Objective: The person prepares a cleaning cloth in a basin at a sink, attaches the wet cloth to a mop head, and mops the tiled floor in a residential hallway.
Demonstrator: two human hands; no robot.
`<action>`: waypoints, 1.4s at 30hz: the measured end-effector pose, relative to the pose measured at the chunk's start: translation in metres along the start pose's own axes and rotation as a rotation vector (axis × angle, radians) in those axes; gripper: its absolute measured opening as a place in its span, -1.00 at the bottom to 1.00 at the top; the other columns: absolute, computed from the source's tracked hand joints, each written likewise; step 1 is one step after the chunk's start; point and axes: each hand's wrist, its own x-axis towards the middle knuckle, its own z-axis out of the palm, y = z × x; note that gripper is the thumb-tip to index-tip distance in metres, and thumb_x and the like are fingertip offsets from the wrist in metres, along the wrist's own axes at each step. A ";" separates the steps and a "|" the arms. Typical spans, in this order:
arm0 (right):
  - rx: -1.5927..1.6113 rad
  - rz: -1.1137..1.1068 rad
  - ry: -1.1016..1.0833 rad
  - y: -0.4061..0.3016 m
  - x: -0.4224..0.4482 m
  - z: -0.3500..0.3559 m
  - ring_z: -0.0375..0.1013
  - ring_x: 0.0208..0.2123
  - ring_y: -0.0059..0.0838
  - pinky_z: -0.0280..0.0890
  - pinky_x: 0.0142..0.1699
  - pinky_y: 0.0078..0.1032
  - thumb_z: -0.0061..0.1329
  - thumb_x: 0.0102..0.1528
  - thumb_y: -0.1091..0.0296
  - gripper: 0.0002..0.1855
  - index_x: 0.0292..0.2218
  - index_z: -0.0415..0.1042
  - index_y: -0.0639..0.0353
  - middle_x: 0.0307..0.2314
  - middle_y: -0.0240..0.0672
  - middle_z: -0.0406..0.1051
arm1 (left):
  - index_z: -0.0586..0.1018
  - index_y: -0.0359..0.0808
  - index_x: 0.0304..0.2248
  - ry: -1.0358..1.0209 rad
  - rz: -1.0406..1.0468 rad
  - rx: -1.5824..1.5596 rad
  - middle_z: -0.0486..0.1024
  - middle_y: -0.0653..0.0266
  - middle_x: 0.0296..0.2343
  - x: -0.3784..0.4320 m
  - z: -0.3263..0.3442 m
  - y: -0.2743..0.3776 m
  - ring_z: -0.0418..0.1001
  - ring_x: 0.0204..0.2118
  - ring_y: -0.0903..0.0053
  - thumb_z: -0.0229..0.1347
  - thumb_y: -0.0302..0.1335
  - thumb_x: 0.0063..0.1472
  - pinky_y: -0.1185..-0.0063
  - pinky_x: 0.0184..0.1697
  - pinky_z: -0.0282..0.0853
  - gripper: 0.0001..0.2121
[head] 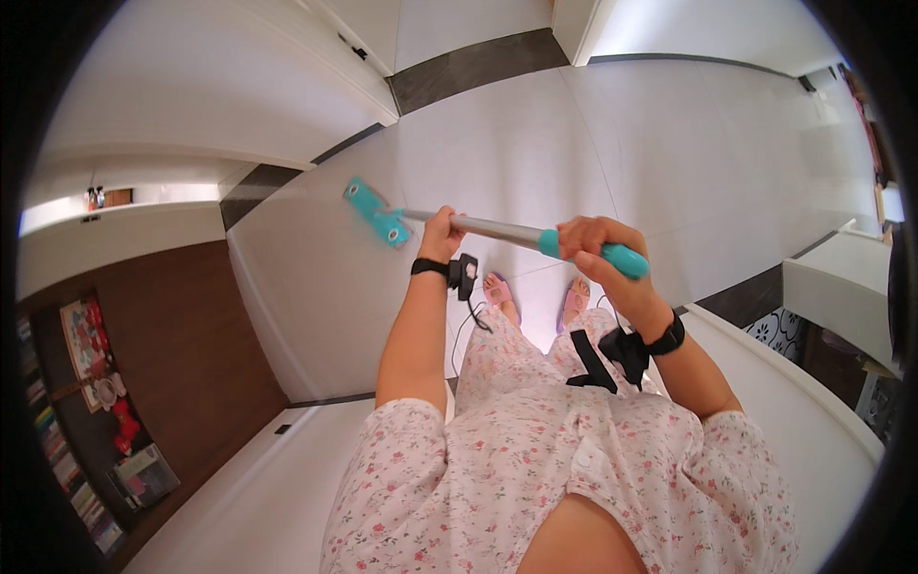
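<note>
A flat mop with a metal pole [502, 230] slants across the view in front of my body. My left hand [442, 235] is wrapped around the lower part of the pole. Higher up, my right hand [609, 251] grips the turquoise handle [625, 261] at its end. The turquoise mop head [376, 214] lies on the pale tiled floor [502, 151], ahead and to the left, slightly blurred. Its underside is hidden. Black straps with small devices [465, 275] sit on both wrists.
My feet in pink slippers [500, 288] stand on the tiles. A brown wooden cabinet [179, 337] with shelves of books is at left. White walls [215, 86] and dark threshold strips [480, 68] border the floor. A white ledge [774, 373] runs at right.
</note>
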 end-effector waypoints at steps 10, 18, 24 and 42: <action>0.184 0.027 0.519 0.018 -0.076 -0.057 0.18 -0.38 -0.53 -0.11 0.06 -0.33 -0.21 -0.05 0.52 -0.88 -0.57 0.13 0.17 -0.54 -0.35 0.22 | 0.18 -0.53 -0.28 0.142 -0.140 0.584 0.33 0.08 -0.46 0.056 0.079 -0.059 0.41 -0.46 0.30 -0.14 -0.56 0.00 0.38 -0.45 0.45 -0.73; 0.157 -0.017 0.685 0.011 -0.114 -0.085 0.21 -0.39 -0.52 -0.04 0.03 -0.34 -0.20 -0.04 0.50 -0.88 -0.57 0.14 0.18 -0.56 -0.36 0.23 | -0.10 -0.59 -0.17 0.070 -0.216 0.806 0.34 -0.03 -0.43 0.070 0.107 -0.103 0.43 -0.52 0.30 -0.14 -0.54 0.01 0.42 -0.47 0.46 -0.53; 0.030 -0.121 0.797 -0.054 -0.152 -0.139 0.22 -0.42 -0.50 0.02 -0.01 -0.32 -0.18 -0.07 0.44 -0.87 -0.58 0.14 0.15 -0.61 -0.37 0.19 | -0.33 -0.65 -0.14 -0.198 -0.241 0.714 0.33 -0.03 -0.44 0.032 0.196 -0.172 0.43 -0.51 0.30 -0.12 -0.50 0.02 0.45 -0.45 0.47 -0.36; -0.512 -0.326 0.718 -0.207 -0.179 -0.137 0.14 -0.63 -0.54 0.06 -0.23 -0.46 -0.16 -0.11 0.32 -0.77 -0.66 0.07 0.10 -0.77 -0.45 0.11 | 0.24 -0.40 -0.36 -0.492 -0.515 0.432 0.28 0.22 -0.54 -0.097 0.329 -0.268 0.34 -0.51 0.45 -0.06 -0.46 0.02 0.49 -0.46 0.40 -0.78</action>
